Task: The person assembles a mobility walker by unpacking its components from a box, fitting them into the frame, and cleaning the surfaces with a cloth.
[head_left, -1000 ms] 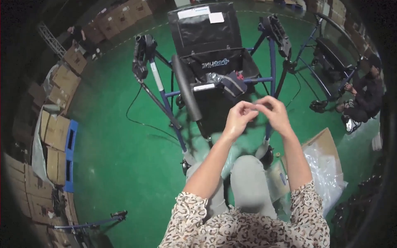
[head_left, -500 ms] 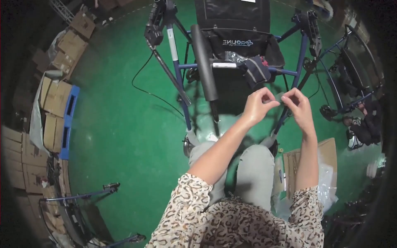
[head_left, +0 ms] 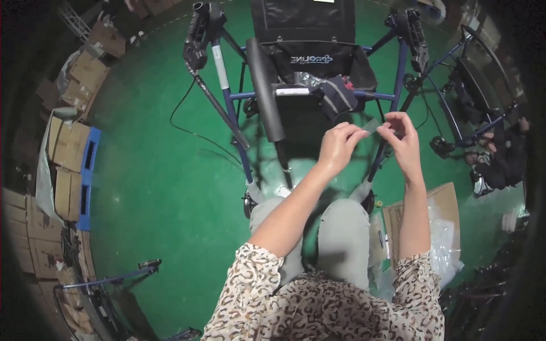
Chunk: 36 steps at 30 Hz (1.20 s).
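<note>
A small clear piece of plastic film [head_left: 372, 125] stretches between my two hands. My left hand [head_left: 339, 146] pinches its left end between thumb and fingers. At the other end, the thumb and forefinger of my right hand [head_left: 402, 138] come together on it. Just behind the hands stands a blue-framed rollator [head_left: 400, 73] with a black bag [head_left: 318, 52] marked PROLINE in mirrored letters. A dark striped fabric bundle [head_left: 339, 98] hangs over its crossbar, close above my left hand. A black foam-covered bar [head_left: 265, 91] slants down left of the bundle.
Flattened cardboard [head_left: 445, 210] and clear plastic bags [head_left: 445, 244] lie on the floor at my right. Another rollator [head_left: 466, 113] stands farther right, near a seated person's shoe [head_left: 482, 181]. Cardboard boxes [head_left: 71, 145] on a blue pallet [head_left: 87, 176] line the left.
My hands have drawn slightly apart, and the clear film now shows between them. The whole view has shifted, so the rollator appears farther left and a little lower.
</note>
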Available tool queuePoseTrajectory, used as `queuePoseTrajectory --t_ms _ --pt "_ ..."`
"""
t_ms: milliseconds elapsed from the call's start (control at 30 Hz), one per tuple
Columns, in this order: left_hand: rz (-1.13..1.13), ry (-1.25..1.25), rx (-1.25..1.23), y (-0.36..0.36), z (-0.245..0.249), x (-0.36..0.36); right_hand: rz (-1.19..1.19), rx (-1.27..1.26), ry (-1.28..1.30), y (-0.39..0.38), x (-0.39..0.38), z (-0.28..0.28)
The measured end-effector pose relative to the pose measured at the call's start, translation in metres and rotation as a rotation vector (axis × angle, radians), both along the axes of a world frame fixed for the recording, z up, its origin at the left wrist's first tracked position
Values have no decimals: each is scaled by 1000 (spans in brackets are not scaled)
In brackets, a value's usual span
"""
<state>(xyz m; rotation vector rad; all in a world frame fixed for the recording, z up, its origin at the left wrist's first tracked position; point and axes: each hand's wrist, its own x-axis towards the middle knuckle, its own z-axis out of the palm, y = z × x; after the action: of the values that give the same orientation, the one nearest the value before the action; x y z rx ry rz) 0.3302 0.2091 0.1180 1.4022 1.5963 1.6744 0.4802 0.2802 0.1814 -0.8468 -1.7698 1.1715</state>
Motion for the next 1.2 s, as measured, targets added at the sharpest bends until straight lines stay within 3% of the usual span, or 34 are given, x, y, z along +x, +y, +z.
queuePoseTrajectory --t_ms 367,533,667,833,1000,1033,1067,1100,1133,1167,1200 --pt "-31 117 -34 -8 11 3 171 -2 -166 4 15 3" --pt "-137 114 -42 -9 14 4 326 161 -228 8 15 -3" --pt "-234 55 -291 -14 31 7 359 354 -297 20 15 -6" --pt "-142 287 -129 1 -2 5 434 458 -416 21 1 -16" --pt "11 11 -141 12 -19 17 497 503 -534 36 -8 -3" --pt "14 10 -158 15 -16 15 548 305 -488 49 -5 27" --pt "20 1 -196 18 -13 13 395 424 -467 68 -3 48" --pt "27 -10 -238 19 -12 13 49 731 -419 95 1 50" --pt "35 -22 -282 20 -10 12 -146 913 -385 127 5 43" --pt "42 -35 -325 21 -9 13 -524 957 -603 155 8 43" --pt "30 -24 -336 25 -12 14 -558 929 -689 186 9 40"
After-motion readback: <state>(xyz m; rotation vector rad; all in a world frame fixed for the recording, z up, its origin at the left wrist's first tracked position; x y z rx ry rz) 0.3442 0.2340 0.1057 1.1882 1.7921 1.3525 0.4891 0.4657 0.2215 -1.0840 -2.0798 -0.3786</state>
